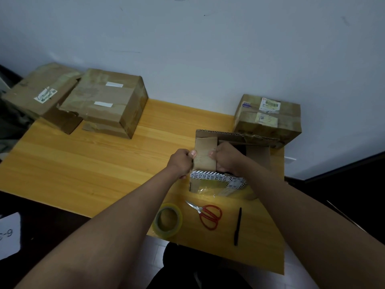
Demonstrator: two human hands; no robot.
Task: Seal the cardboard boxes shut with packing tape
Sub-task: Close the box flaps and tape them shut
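Observation:
An open cardboard box [210, 183] with black-and-white printed tape on its front stands on the wooden table [93, 163], right of centre. Its left side flap [205, 155] stands upright. My left hand [181, 161] grips that flap's outer edge, thumb on its face. My right hand [226, 158] holds the flap from inside the box. The far flap [233, 136] stands upright too. A roll of clear yellowish packing tape [168, 220] lies flat near the front edge, below my left forearm.
Red-handled scissors [208, 215] and a black pen [238, 226] lie beside the tape. A taped box [268, 119] sits behind the open one at the right. Two larger boxes [108, 101] [41, 94] rest at the back left. A white wall rises behind.

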